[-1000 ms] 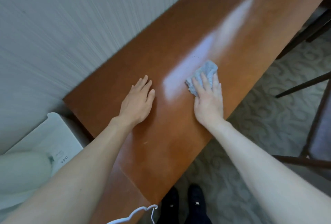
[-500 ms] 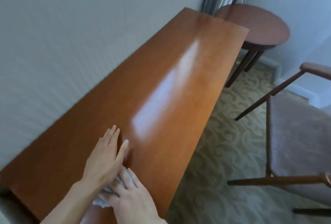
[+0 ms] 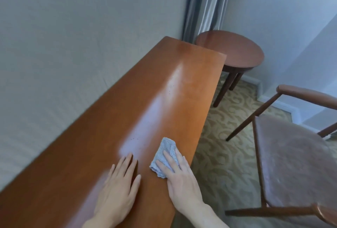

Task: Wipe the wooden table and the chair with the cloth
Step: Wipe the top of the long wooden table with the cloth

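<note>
A long, glossy wooden table point(image 3: 164, 85) runs along the wall from lower left to the far corner. My right hand point(image 3: 180, 180) presses flat on a small grey-blue cloth point(image 3: 165, 152) near the table's front edge; the cloth sticks out past my fingertips. My left hand point(image 3: 118, 189) lies palm down on the wood just left of it, fingers spread and holding nothing. The chair point(image 3: 295, 162), with wooden arms and a brownish padded seat, stands to the right of the table on the carpet.
A round wooden side table point(image 3: 235, 50) stands beyond the table's far end in the corner, by a grey curtain point(image 3: 206, 5). Patterned carpet point(image 3: 224, 154) fills the gap between table and chair. The wall point(image 3: 73, 45) borders the table's far long side.
The view has swung up and to the right along the table. My right hand slid the cloth back toward me beside my left hand, then out again to the right and forward.
</note>
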### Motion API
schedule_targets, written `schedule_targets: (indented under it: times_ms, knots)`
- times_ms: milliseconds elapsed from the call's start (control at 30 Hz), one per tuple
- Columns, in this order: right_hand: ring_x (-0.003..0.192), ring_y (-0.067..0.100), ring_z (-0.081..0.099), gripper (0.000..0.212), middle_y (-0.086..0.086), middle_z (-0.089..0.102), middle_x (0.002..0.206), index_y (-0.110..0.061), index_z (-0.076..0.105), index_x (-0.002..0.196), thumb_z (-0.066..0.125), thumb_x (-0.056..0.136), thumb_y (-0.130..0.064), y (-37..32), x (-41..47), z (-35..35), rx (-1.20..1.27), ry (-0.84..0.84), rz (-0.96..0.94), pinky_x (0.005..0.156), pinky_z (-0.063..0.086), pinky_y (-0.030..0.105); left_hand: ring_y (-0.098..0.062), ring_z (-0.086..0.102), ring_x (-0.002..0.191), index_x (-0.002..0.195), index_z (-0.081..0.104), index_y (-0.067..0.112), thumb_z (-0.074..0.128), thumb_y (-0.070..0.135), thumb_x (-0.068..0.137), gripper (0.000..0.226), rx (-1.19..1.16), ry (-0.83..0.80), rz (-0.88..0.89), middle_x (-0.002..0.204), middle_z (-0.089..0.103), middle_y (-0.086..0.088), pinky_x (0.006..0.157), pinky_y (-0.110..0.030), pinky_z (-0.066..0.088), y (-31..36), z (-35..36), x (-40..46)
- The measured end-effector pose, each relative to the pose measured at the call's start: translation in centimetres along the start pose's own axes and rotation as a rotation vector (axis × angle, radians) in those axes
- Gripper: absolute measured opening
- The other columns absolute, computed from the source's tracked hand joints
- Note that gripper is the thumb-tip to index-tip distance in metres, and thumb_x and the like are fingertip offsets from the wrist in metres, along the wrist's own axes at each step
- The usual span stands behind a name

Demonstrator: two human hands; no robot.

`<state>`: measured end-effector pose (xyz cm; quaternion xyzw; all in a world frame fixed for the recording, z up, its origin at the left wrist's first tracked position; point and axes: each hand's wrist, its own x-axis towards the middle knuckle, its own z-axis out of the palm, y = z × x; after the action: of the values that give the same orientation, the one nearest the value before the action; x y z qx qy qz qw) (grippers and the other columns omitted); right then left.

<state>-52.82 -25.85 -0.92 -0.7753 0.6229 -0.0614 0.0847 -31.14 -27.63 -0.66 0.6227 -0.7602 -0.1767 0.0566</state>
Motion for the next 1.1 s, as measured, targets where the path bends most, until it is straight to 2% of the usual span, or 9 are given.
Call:
schedule_targets:
  times_ms: [133, 267, 433, 600, 667, 967, 1100]
  knots:
    - [0.153, 0.032, 0.026, 0.063, -0.003, 0.039, 0.161, -0.035, 0.049, 0.147, 0.062, 0.09, -0.013, 1.2, 3.0, 0.4, 0.03, 0.013, 0.029, 0.121, 0.031, 0.048, -0.002, -0.015, 0.152, 0.164, 0.011, 0.024, 0.021, 0.05, 0.107, 0.063, 0.01, 0.032, -0.007, 0.171, -0.003, 0.012, 0.122, -0.024, -0.011, 2.0, 0.5, 4.5]
    - [0.151, 0.033, 0.03, 0.063, -0.002, 0.042, 0.16, -0.034, 0.051, 0.146, 0.064, 0.088, -0.013, 3.7, 7.3, 0.1, 0.052, 0.047, -0.013, 0.119, 0.035, 0.049, -0.002, -0.013, 0.151, 0.164, 0.013, 0.023, 0.019, 0.051, 0.107, 0.064, 0.0, 0.073, -0.043, 0.171, -0.004, 0.01, 0.121, -0.026, -0.008, 4.3, 0.4, 9.8]
    - [0.154, 0.034, 0.023, 0.062, 0.001, 0.038, 0.162, -0.032, 0.049, 0.149, 0.061, 0.092, -0.011, 9.0, 14.0, -1.1, 0.061, 0.059, -0.013, 0.12, 0.032, 0.051, -0.01, -0.004, 0.158, 0.164, 0.015, 0.021, 0.023, 0.047, 0.108, 0.062, 0.043, 0.087, -0.09, 0.172, 0.002, 0.006, 0.124, -0.031, -0.003, 6.8, 0.7, 16.6]
    - [0.157, 0.032, 0.011, 0.061, -0.001, 0.029, 0.166, -0.032, 0.043, 0.152, 0.052, 0.097, -0.009, 13.3, 19.4, -1.3, 0.087, 0.056, -0.046, 0.126, 0.018, 0.048, -0.015, -0.003, 0.159, 0.164, 0.013, 0.019, 0.023, 0.043, 0.108, 0.062, 0.068, 0.117, -0.13, 0.173, 0.001, 0.002, 0.128, -0.037, 0.002, 8.4, 1.0, 24.3]
    - [0.157, 0.032, 0.009, 0.062, -0.001, 0.027, 0.167, -0.032, 0.042, 0.153, 0.051, 0.097, -0.009, 14.5, 21.3, -1.4, 0.096, 0.051, -0.049, 0.126, 0.017, 0.049, -0.015, -0.002, 0.159, 0.164, 0.012, 0.018, 0.024, 0.042, 0.108, 0.062, 0.07, 0.118, -0.138, 0.172, 0.001, 0.002, 0.128, -0.039, 0.003, 8.7, 1.1, 26.7]
    - [0.157, 0.032, 0.005, 0.06, -0.001, 0.023, 0.168, -0.034, 0.037, 0.155, 0.047, 0.099, -0.013, 16.1, 26.8, -1.1, 0.072, 0.084, -0.004, 0.127, 0.014, 0.049, -0.013, 0.008, 0.158, 0.163, 0.023, 0.021, 0.022, 0.045, 0.106, 0.061, 0.129, 0.183, -0.167, 0.171, 0.014, 0.004, 0.128, -0.042, 0.012, 8.6, 2.3, 28.2]
    - [0.157, 0.033, 0.007, 0.06, 0.001, 0.023, 0.168, -0.032, 0.038, 0.155, 0.046, 0.098, -0.014, 16.8, 28.7, -1.6, 0.053, 0.057, -0.069, 0.126, 0.014, 0.05, -0.013, 0.008, 0.158, 0.163, 0.024, 0.021, 0.022, 0.045, 0.106, 0.062, 0.134, 0.176, -0.176, 0.171, 0.016, 0.004, 0.128, -0.043, 0.014, 8.7, 2.2, 28.1]
